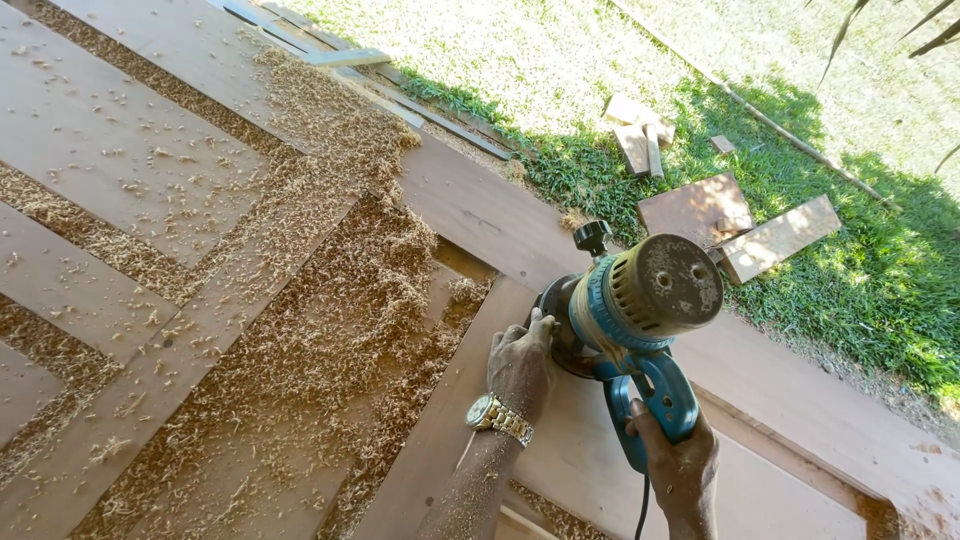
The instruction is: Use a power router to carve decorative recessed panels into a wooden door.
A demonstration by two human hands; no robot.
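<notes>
Right hand point(680, 465) wrapped tight around the blue router point(635, 320) handle, left hand point(520, 365) – watch point(498, 417) on wrist – pressed against its base, lower centre of frame, on a wood panel point(480, 210) strewn with shavings point(340, 310)

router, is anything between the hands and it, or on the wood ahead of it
Nothing is between them: the left hand rests against the blue router at its base and the right hand grips its handle. Ahead of it, thick wood shavings cover the grooves of the wooden door panel.
</notes>
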